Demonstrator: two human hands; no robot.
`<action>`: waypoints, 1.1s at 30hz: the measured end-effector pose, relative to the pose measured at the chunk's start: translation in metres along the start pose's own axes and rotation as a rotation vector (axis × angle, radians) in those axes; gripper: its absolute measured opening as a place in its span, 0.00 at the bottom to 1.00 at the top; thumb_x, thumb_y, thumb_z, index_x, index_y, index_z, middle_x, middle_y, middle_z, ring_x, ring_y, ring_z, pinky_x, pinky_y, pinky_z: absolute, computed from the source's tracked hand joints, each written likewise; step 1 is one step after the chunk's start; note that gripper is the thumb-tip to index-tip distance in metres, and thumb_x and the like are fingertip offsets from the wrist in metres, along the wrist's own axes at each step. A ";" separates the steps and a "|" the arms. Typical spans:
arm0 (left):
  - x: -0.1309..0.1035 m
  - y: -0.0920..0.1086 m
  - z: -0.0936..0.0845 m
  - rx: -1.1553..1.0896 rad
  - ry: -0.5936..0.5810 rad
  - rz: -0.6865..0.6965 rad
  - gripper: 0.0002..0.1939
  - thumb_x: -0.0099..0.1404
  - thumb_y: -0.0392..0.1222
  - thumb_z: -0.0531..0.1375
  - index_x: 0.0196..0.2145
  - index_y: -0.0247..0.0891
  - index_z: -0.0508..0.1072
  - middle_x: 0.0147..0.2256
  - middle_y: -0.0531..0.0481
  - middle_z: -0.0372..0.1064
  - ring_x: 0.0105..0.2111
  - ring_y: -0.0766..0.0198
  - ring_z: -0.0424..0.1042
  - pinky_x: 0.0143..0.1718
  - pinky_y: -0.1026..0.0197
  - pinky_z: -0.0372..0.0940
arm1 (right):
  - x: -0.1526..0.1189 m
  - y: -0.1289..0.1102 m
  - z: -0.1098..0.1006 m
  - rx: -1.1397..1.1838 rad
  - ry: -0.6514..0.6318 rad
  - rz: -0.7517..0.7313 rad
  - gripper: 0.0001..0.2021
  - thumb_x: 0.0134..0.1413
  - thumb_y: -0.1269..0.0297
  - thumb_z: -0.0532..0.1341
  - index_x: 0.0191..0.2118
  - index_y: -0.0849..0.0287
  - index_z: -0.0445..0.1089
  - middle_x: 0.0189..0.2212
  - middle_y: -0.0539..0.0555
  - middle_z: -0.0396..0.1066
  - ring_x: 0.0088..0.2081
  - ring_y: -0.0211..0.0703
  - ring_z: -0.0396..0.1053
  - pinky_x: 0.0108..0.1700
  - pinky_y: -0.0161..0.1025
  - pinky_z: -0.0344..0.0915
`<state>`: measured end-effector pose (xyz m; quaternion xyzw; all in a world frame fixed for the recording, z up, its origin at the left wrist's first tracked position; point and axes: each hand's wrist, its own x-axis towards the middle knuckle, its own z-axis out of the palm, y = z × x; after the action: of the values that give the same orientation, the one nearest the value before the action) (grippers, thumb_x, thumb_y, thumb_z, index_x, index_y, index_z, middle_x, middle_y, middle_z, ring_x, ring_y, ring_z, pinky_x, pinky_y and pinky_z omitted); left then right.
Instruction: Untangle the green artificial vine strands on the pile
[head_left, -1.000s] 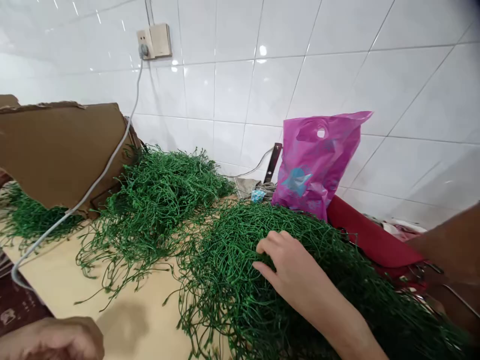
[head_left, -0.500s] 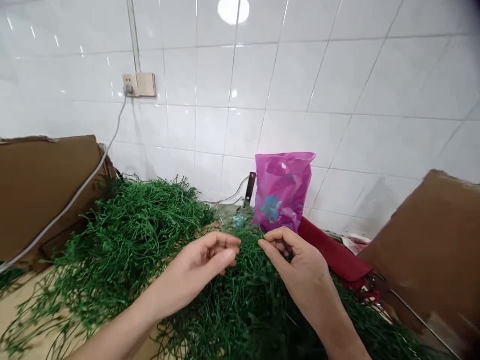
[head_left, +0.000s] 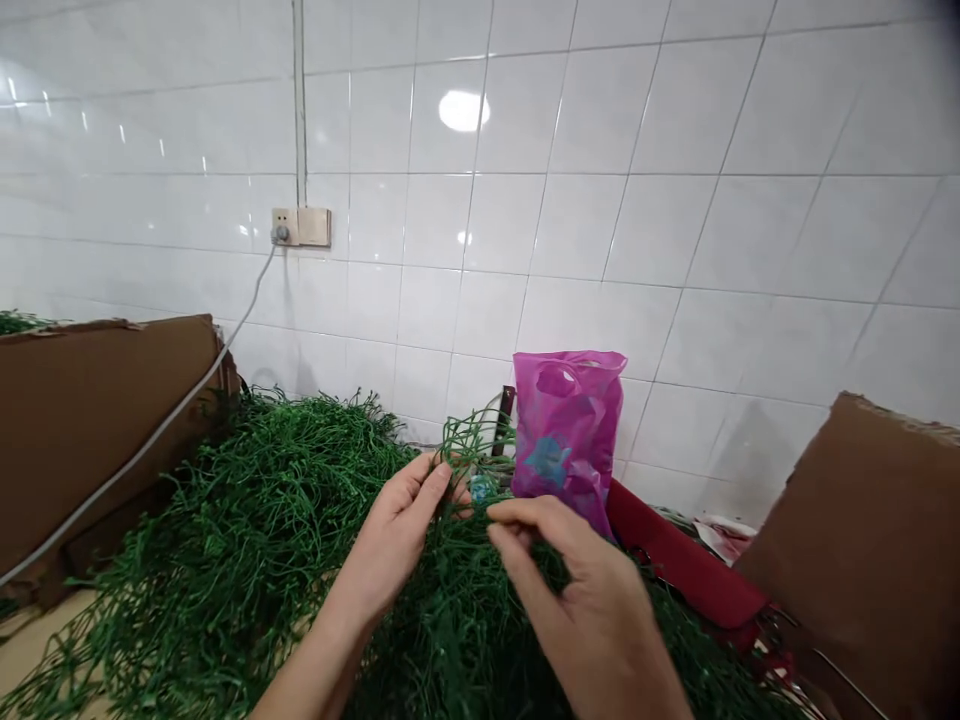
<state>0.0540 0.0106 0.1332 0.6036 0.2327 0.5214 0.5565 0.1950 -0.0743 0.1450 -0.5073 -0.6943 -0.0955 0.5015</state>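
A sprig of green plastic-looking stems (head_left: pixel 469 440) rises from my left hand (head_left: pixel 405 520), pinched between its thumb and fingers. To its right, my right hand (head_left: pixel 570 580) has thumb and forefinger held slightly apart near the lower stems, with nothing clearly between them. Beneath both hands lies a dark green heap of stems (head_left: pixel 450 620). A larger, brighter green pile (head_left: pixel 292 480) spreads out to the left on a pale surface.
Behind the hands, a purple bag (head_left: pixel 570 430) stands against the tiled wall (head_left: pixel 420 130). A red item (head_left: pixel 690 570) lies right of it. Cardboard boxes (head_left: pixel 97 420) flank both sides. A grey cable (head_left: pixel 172 415) runs from the socket (head_left: pixel 289 227) over the left box.
The view has tilted up. My left hand, open before, is now closed on a sprig that stands up above it. My right fingers, earlier pinching a thin stem, have parted.
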 end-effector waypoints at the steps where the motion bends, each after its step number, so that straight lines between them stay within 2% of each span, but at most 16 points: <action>1: 0.000 0.001 -0.001 0.005 0.000 -0.007 0.14 0.69 0.52 0.59 0.37 0.37 0.71 0.32 0.52 0.68 0.34 0.65 0.66 0.40 0.64 0.65 | 0.001 0.000 -0.007 -0.027 0.039 0.018 0.07 0.63 0.65 0.58 0.37 0.52 0.74 0.30 0.49 0.77 0.29 0.42 0.74 0.34 0.37 0.70; 4: -0.001 0.005 -0.002 0.085 -0.016 -0.050 0.21 0.69 0.54 0.58 0.53 0.39 0.67 0.28 0.54 0.67 0.31 0.65 0.66 0.35 0.65 0.64 | 0.002 0.001 -0.021 -0.085 0.171 0.083 0.06 0.64 0.63 0.58 0.40 0.51 0.73 0.33 0.50 0.77 0.31 0.43 0.74 0.35 0.37 0.72; 6: -0.003 0.005 -0.003 0.194 -0.033 -0.055 0.25 0.70 0.55 0.57 0.59 0.39 0.62 0.26 0.55 0.67 0.29 0.65 0.64 0.31 0.65 0.61 | 0.002 0.004 -0.024 -0.108 0.238 0.107 0.07 0.65 0.62 0.57 0.42 0.52 0.72 0.36 0.52 0.77 0.35 0.44 0.75 0.39 0.38 0.72; 10: -0.006 0.004 -0.006 0.407 -0.109 0.015 0.19 0.72 0.55 0.53 0.52 0.40 0.67 0.26 0.55 0.68 0.27 0.66 0.61 0.29 0.65 0.57 | 0.003 0.014 -0.020 -0.135 0.281 0.062 0.07 0.66 0.62 0.57 0.44 0.53 0.72 0.40 0.54 0.76 0.42 0.45 0.74 0.45 0.42 0.72; 13: -0.007 0.006 -0.006 0.506 -0.138 0.060 0.16 0.73 0.54 0.52 0.49 0.41 0.69 0.27 0.56 0.68 0.27 0.66 0.62 0.29 0.64 0.56 | 0.003 0.020 -0.015 -0.114 0.255 0.043 0.08 0.65 0.61 0.58 0.44 0.54 0.74 0.43 0.54 0.76 0.46 0.45 0.73 0.49 0.43 0.70; 17: -0.008 0.008 -0.003 0.574 -0.160 0.108 0.15 0.74 0.52 0.52 0.47 0.42 0.70 0.27 0.57 0.68 0.28 0.67 0.64 0.32 0.64 0.57 | 0.004 0.025 -0.011 0.021 0.160 0.121 0.10 0.65 0.60 0.58 0.45 0.53 0.76 0.46 0.54 0.75 0.50 0.44 0.72 0.52 0.42 0.68; 21: -0.008 0.008 -0.004 0.601 -0.195 0.142 0.13 0.74 0.50 0.53 0.47 0.42 0.72 0.28 0.57 0.69 0.30 0.67 0.66 0.33 0.65 0.57 | 0.004 0.029 -0.010 0.265 -0.006 0.239 0.09 0.65 0.60 0.58 0.43 0.50 0.75 0.45 0.50 0.76 0.48 0.42 0.72 0.52 0.40 0.67; 24: -0.007 0.006 -0.006 0.606 -0.184 0.127 0.13 0.73 0.50 0.53 0.46 0.43 0.73 0.29 0.56 0.70 0.31 0.66 0.67 0.34 0.64 0.59 | 0.005 0.032 -0.011 0.341 -0.107 0.293 0.07 0.63 0.61 0.60 0.42 0.50 0.75 0.43 0.48 0.76 0.45 0.41 0.73 0.50 0.38 0.67; 30: -0.003 0.002 -0.007 0.607 -0.100 0.074 0.16 0.71 0.52 0.56 0.53 0.46 0.64 0.33 0.56 0.69 0.32 0.66 0.67 0.33 0.64 0.59 | 0.006 0.035 -0.010 0.182 -0.032 0.270 0.07 0.63 0.62 0.59 0.39 0.52 0.75 0.37 0.48 0.76 0.40 0.40 0.72 0.46 0.38 0.67; 33: -0.001 0.001 -0.007 0.658 -0.039 0.107 0.13 0.69 0.49 0.58 0.48 0.44 0.64 0.39 0.55 0.67 0.31 0.68 0.66 0.31 0.65 0.59 | 0.006 0.038 -0.007 0.207 -0.053 0.272 0.08 0.63 0.63 0.58 0.43 0.53 0.75 0.36 0.49 0.77 0.37 0.40 0.73 0.42 0.38 0.68</action>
<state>0.0470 0.0127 0.1323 0.7720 0.3459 0.4352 0.3081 0.2303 -0.0577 0.1386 -0.5445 -0.6386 0.0585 0.5407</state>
